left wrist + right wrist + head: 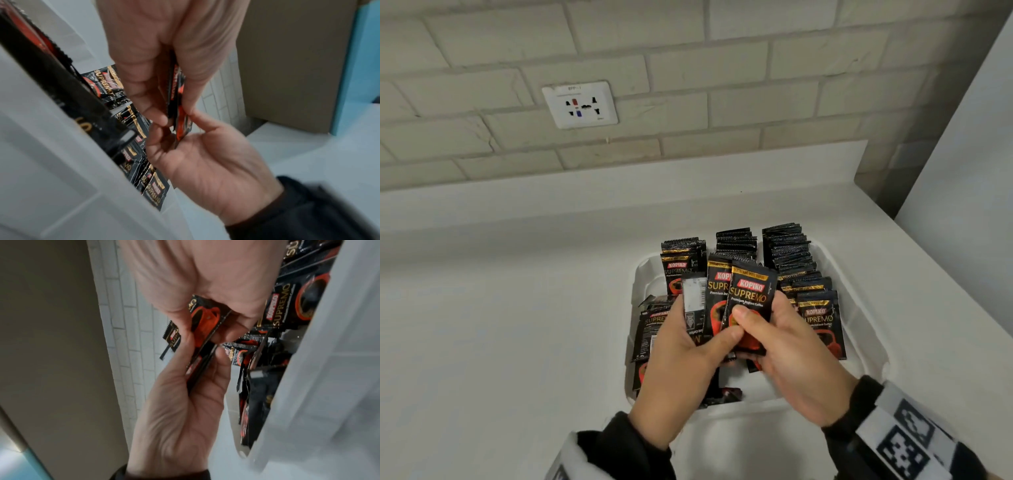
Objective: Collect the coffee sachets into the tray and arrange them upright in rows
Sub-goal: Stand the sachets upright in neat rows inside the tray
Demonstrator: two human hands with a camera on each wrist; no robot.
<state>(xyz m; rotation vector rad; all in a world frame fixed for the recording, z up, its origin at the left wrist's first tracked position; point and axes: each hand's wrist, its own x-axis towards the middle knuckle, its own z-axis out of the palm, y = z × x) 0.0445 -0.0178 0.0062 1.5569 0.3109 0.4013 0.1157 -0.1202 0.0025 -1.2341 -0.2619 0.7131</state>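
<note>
A white tray (869, 335) sits on the counter. In it, black coffee sachets stand upright in a right row (791, 260), a middle row (736, 240) and a short left row (681, 263). Loose sachets (650, 329) lie jumbled at its front left. Above the tray, my left hand (688, 342) and right hand (784, 342) together grip a small fan of held sachets (750, 298). Thumbs press on the front and fingers curl behind. The left wrist view shows the held sachets (176, 100) edge-on, pinched between both hands. In the right wrist view a held sachet (205, 318) sits under my right thumb.
The white counter (500, 325) stretches left of the tray and ends in a raised back ledge. On the brick wall behind is a wall socket (580, 104). A white panel (962, 171) rises at the right, close to the tray.
</note>
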